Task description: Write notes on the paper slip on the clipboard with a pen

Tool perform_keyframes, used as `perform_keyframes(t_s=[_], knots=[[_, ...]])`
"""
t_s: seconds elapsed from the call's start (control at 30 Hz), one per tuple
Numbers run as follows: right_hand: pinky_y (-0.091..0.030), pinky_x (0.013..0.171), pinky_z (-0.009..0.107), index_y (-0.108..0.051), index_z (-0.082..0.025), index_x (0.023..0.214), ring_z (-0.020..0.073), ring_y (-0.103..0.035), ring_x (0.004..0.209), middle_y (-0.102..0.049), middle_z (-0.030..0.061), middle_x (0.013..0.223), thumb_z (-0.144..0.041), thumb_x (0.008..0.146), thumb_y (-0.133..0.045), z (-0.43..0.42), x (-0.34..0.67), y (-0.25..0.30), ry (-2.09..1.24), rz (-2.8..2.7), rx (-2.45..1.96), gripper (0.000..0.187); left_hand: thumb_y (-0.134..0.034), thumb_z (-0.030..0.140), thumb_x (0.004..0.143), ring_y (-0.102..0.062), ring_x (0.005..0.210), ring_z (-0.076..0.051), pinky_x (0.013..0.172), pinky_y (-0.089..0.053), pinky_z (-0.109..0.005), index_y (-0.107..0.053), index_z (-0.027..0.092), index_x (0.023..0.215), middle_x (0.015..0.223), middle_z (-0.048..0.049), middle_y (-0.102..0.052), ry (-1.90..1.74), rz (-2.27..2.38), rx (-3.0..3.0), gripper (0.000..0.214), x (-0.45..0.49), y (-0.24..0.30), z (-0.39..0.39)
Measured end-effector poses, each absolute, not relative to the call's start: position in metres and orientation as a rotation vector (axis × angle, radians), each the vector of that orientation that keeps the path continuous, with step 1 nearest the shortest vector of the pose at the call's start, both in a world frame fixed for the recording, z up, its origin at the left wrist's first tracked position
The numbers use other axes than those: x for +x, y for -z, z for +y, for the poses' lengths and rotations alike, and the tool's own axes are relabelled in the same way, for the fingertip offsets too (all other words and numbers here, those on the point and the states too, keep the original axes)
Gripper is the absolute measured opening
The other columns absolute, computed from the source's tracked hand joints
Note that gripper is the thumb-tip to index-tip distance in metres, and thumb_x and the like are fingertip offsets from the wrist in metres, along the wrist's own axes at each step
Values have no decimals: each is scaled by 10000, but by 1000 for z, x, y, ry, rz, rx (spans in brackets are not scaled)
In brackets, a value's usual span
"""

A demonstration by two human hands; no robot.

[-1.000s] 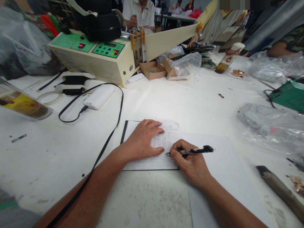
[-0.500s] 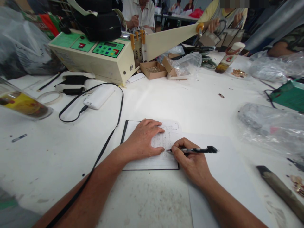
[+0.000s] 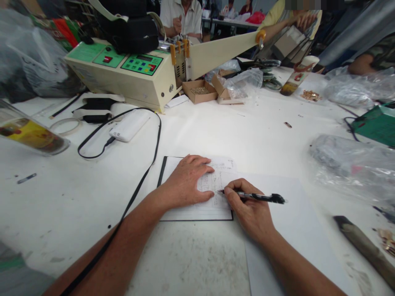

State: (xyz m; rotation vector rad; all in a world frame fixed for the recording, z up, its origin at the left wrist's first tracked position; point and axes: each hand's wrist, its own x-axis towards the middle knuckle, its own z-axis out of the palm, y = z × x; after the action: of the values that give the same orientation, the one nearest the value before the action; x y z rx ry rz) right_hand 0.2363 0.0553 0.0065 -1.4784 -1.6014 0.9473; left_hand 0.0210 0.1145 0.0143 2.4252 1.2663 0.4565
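Observation:
My left hand (image 3: pixel 189 181) lies flat with fingers spread on a notebook (image 3: pixel 197 213) that has a dark edge and covers part of its page. Handwriting runs over the paper (image 3: pixel 216 177) beside my thumb. A black pen (image 3: pixel 263 197) is pinched in my right hand (image 3: pixel 249 209), its tip at the written lines just right of my left thumb. Under my right wrist and forearm spreads a large white sheet (image 3: pixel 286 230). A black cable (image 3: pixel 140 181) passes over my left forearm.
A white power bank (image 3: pixel 129 126) on the cable and a glass of drink (image 3: pixel 37 137) stand left. Behind are a cream machine (image 3: pixel 123 82) and a cardboard box (image 3: pixel 199 96). Plastic bags (image 3: pixel 348 164) and a dark-ended tool (image 3: pixel 364 242) lie right. People sit across the table.
The pen has tilted, its rear end dropping slightly and its tip rising a little on the page. My left hand stays put. Across the table, a person's hands have shifted.

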Motion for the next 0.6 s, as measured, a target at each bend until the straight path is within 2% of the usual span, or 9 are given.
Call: perform_keyframes(t_s=[0.6], knots=[[-384, 578, 277, -630, -218, 774, 140, -496, 611, -569, -34, 664, -321, 938, -603, 56, 236, -6, -991, -1616, -1487, 195, -866, 420, 720, -467, 1380, -335, 1244, -294, -524, -692, 228, 1234, 1467, -82, -581, -454, 1273, 2423, 575, 22, -14, 114]])
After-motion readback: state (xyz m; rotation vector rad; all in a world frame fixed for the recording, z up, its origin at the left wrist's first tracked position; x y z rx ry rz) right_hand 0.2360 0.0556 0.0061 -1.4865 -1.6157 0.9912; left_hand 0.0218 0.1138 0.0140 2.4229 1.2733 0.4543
